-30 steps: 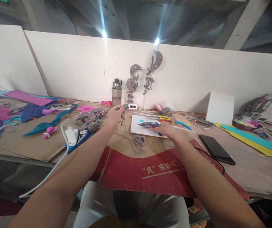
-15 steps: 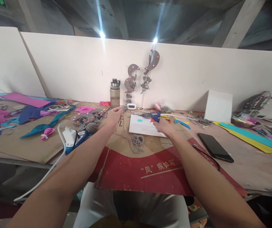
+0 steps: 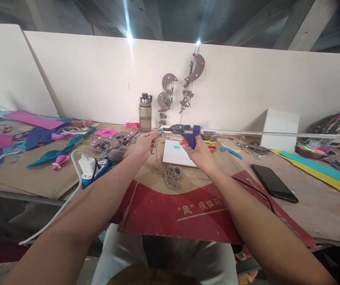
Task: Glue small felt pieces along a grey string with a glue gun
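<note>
My right hand is wrapped round the handle of a blue hot glue gun. A long clear glue stick juts out of its back to the right. The gun's nozzle points left, close to the fingertips of my left hand. Those fingers pinch a strand of grey yarn with a small greyish-teal piece at its top, too small to make out. The strand runs down to a loose yarn coil on the cardboard. Under the gun lies a white board with a small turquoise flower cutout.
A water bottle stands behind my left hand. Left are a power strip and felt scraps; right are scissors and a phone. Grey moon hangings hang on the white partition.
My right hand has raised the glue gun from low over the white board and brought its nozzle up near my left fingertips. The left hand keeps its pinch. The view has tipped slightly.
</note>
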A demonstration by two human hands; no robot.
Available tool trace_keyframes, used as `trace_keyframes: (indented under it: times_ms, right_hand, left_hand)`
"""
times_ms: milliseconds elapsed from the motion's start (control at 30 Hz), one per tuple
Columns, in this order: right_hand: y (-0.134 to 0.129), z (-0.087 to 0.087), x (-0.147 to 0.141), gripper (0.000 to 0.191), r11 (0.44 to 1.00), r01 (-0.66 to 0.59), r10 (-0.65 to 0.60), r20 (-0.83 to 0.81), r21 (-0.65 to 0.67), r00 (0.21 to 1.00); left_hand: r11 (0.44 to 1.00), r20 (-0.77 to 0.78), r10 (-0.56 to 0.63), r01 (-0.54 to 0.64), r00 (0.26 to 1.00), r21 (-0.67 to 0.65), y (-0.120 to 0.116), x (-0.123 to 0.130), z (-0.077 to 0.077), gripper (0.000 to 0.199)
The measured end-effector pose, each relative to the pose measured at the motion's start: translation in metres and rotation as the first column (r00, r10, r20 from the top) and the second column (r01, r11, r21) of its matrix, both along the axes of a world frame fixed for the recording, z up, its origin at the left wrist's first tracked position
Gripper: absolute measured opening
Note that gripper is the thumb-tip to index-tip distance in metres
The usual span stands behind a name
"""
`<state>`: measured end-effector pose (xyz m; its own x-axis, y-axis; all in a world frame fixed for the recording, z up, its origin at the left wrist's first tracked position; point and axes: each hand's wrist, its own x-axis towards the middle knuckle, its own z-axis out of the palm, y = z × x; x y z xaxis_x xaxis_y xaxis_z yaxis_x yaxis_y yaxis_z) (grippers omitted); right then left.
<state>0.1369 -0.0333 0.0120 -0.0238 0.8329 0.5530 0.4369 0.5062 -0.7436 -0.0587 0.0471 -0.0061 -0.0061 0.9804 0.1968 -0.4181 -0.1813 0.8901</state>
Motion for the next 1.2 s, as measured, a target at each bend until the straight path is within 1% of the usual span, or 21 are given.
trace_keyframes:
  times_ms: [100, 200, 333, 467, 633, 833, 1033, 1200]
  right_hand:
    - [0.0, -0.003, -0.001, 0.038, 0.993, 0.058, -0.077, 0.19, 0.101, 0.979]
    - [-0.001, -0.004, -0.003, 0.045, 0.992, 0.082, -0.105, 0.244, 0.1, 0.964]
    - [-0.002, -0.005, -0.003, 0.052, 0.991, 0.068, -0.095, 0.258, 0.111, 0.961]
    - [-0.001, -0.007, -0.004, 0.054, 0.992, 0.065, -0.094, 0.276, 0.112, 0.957]
    - [0.001, -0.011, -0.004, 0.051, 0.987, 0.09, -0.129, 0.322, 0.133, 0.938]
    - [-0.001, -0.01, -0.005, 0.049, 0.98, 0.134, -0.178, 0.347, 0.147, 0.921]
    - [-0.001, -0.01, -0.006, 0.045, 0.98, 0.137, -0.18, 0.35, 0.144, 0.919]
    - [-0.002, -0.009, -0.006, 0.039, 0.98, 0.129, -0.174, 0.348, 0.149, 0.921]
  left_hand:
    - [1.0, -0.012, -0.013, 0.013, 1.0, 0.015, 0.001, 0.001, -0.001, 0.022]
    - [0.999, -0.024, -0.029, 0.029, 0.999, 0.032, 0.002, 0.002, -0.002, 0.024]
    - [0.999, -0.035, -0.024, 0.026, 0.999, 0.045, 0.001, 0.005, -0.003, 0.026]
    - [0.999, -0.048, -0.019, 0.021, 0.999, 0.032, -0.003, 0.008, -0.001, 0.026]
    - [0.999, -0.064, -0.027, 0.03, 0.998, 0.044, -0.006, 0.011, -0.002, 0.026]
    - [0.997, -0.101, -0.018, 0.025, 0.995, 0.068, -0.007, 0.013, -0.002, 0.025]
    - [0.995, -0.114, 0.05, -0.039, 0.992, 0.095, -0.01, 0.014, 0.0, 0.026]
    - [0.997, -0.115, 0.016, -0.006, 0.993, 0.082, -0.01, 0.015, -0.002, 0.025]
